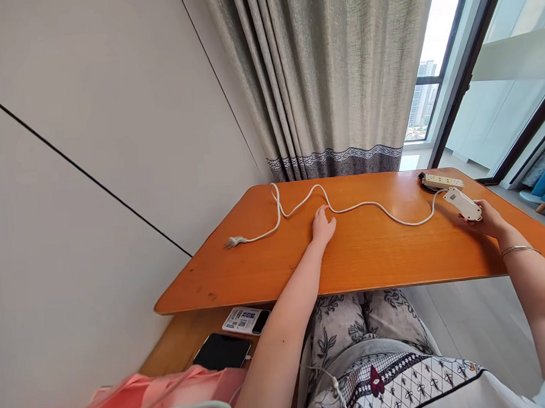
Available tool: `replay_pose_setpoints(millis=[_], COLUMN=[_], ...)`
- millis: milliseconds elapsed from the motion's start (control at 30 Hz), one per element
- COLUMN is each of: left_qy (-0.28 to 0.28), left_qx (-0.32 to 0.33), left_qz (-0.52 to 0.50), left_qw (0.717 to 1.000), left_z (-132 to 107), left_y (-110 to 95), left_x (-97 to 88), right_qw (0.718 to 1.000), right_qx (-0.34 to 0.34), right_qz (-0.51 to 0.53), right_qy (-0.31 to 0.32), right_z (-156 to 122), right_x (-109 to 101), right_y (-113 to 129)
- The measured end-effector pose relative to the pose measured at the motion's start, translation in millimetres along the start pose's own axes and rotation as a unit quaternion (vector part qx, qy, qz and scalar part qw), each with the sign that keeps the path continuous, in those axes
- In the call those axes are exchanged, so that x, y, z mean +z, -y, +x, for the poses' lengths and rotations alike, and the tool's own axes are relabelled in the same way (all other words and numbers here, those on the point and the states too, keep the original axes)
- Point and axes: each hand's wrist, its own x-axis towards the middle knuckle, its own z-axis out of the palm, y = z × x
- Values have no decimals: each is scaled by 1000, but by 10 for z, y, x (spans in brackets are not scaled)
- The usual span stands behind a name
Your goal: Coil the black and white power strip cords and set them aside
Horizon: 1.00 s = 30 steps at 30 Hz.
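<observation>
A white power strip (463, 204) lies at the right of the orange table (357, 257), and my right hand (486, 219) is closed round its near end. Its white cord (368, 207) snakes left across the tabletop and ends in a plug (235, 241) near the left edge. My left hand (323, 224) reaches to the middle of the table, fingers bent down onto the cord. A second, cream power strip (442, 181) rests at the far right corner on something black.
A grey curtain (325, 79) hangs behind the table, with a window and glass door at the right. Below the table's near edge, a lower shelf holds a dark phone (222, 351), a small printed box (245, 320) and pink fabric (164, 398).
</observation>
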Motion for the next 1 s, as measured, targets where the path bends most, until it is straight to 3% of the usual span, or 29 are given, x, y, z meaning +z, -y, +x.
replay_pose_setpoints(millis=[233,400,533,733,867,1000], left_qy=[115,139,126,63,6,1], left_qx=[53,81,100,92,61,43], left_qz=[87,132,153,150,158,194], left_qw=[988,978,975,982,986,980], left_z=[128,229,333,478,539,547], left_y=[-56,30,96,246,367,431], left_x=[152,-2,-213,-625,-884,-970], right_qw=[983,980,987,977,947,919], right_qx=[73,116,73,82,-30,-112], right_qz=[133,105,18,-167,-309,-377], right_qy=[106,120,141,103,83,-27], right_z=[-43,-22,26,127,254,385], right_x=[-117,-289,-498,-747,-725,-589], right_y=[-59,-60,-10,167,191,140])
